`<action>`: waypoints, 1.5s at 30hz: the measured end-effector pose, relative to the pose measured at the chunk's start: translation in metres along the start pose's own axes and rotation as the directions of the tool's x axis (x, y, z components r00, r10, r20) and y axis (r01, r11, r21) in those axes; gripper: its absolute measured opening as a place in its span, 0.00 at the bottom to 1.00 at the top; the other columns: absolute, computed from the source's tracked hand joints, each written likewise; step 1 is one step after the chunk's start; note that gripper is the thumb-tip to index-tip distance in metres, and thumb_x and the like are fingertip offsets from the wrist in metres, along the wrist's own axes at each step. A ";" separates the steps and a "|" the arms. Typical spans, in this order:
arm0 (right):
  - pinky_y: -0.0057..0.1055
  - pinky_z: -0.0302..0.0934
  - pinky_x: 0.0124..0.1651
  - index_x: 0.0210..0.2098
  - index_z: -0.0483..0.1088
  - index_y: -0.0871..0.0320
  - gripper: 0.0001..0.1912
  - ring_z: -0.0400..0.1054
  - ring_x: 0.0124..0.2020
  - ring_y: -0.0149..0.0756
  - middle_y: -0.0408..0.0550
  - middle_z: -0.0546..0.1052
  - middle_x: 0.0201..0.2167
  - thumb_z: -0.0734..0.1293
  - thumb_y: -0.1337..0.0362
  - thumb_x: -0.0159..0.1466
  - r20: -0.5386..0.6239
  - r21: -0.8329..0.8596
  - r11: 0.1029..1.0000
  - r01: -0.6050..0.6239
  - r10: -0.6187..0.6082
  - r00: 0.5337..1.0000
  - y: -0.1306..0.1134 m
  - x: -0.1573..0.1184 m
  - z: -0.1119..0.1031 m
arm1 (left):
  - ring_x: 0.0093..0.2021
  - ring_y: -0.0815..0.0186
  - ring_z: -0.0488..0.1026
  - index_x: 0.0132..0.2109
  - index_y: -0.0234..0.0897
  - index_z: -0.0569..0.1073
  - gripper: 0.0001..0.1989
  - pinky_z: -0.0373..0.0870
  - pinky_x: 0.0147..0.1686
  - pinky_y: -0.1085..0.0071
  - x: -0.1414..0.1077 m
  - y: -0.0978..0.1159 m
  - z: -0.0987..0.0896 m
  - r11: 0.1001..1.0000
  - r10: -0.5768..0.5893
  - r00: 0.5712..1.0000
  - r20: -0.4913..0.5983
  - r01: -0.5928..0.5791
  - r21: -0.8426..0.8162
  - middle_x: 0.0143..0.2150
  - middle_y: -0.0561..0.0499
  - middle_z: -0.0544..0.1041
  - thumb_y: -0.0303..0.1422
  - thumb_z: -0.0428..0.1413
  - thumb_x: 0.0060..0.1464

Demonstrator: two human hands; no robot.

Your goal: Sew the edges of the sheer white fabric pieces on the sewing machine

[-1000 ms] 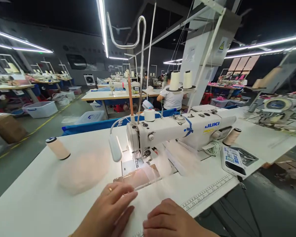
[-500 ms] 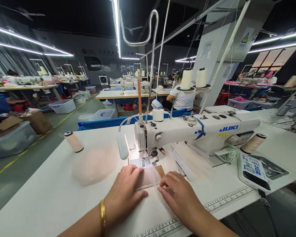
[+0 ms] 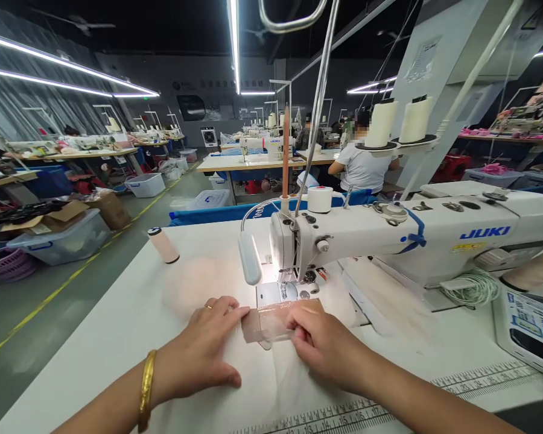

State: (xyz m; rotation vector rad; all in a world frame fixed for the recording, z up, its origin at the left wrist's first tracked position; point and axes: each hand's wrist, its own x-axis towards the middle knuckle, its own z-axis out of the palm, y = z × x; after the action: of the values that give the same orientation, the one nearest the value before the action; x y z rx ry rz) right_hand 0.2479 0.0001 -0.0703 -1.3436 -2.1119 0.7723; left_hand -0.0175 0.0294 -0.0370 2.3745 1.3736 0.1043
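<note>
Sheer pale fabric lies over the white table, in front of the needle and presser foot of a white sewing machine. My left hand rests on the fabric's left side, fingers spread and thumb apart. My right hand has its fingers curled into a pinch on the fabric at the right. Between the hands sits a flat pinkish-brown strip, seen partly through the cloth. My right fingers cover some of it. Both hands are just in front of the metal needle plate.
A thread cone stands at the table's back left. A lamp hangs left of the needle. Printed ruler marks run along the front edge. A control box sits at the right. Ahead, a person in a white shirt is seated.
My left hand has moved left, away from the needle, and its fingers have spread. My right hand has curled tighter over the strip. The needle plate is more exposed, and the view has shifted.
</note>
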 end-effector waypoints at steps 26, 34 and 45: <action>0.33 0.58 0.37 0.31 0.64 0.54 0.13 0.65 0.32 0.37 0.41 0.72 0.29 0.61 0.60 0.72 0.024 0.182 0.982 -0.044 0.040 0.999 0.004 0.019 -0.002 | 0.28 0.66 0.65 0.32 0.40 0.65 0.12 0.62 0.28 0.71 0.044 0.032 0.030 0.688 -0.085 0.996 0.033 0.083 -0.721 0.26 0.57 0.66 0.43 0.55 0.58; 0.32 0.62 0.37 0.42 0.68 0.53 0.08 0.69 0.36 0.38 0.42 0.75 0.33 0.64 0.56 0.71 0.016 0.370 0.921 -0.120 0.123 0.992 0.013 0.020 0.000 | 0.27 0.67 0.65 0.31 0.39 0.67 0.19 0.63 0.27 0.72 0.046 0.041 0.031 0.594 -0.108 0.992 0.059 0.112 -0.796 0.27 0.56 0.67 0.50 0.58 0.55; 0.30 0.50 0.29 0.34 0.66 0.54 0.09 0.58 0.25 0.33 0.38 0.66 0.23 0.61 0.58 0.70 -0.045 0.252 0.965 -0.070 0.083 0.996 0.008 0.020 -0.001 | 0.26 0.66 0.68 0.31 0.39 0.70 0.13 0.65 0.25 0.72 0.045 0.042 0.040 0.633 -0.130 0.991 -0.035 0.055 -0.773 0.27 0.56 0.69 0.43 0.57 0.56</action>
State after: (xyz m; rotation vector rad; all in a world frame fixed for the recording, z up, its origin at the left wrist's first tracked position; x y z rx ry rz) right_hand 0.2460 0.0213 -0.0734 -1.2990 -1.8573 0.9864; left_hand 0.0503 0.0375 -0.0636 1.5702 1.1492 0.6464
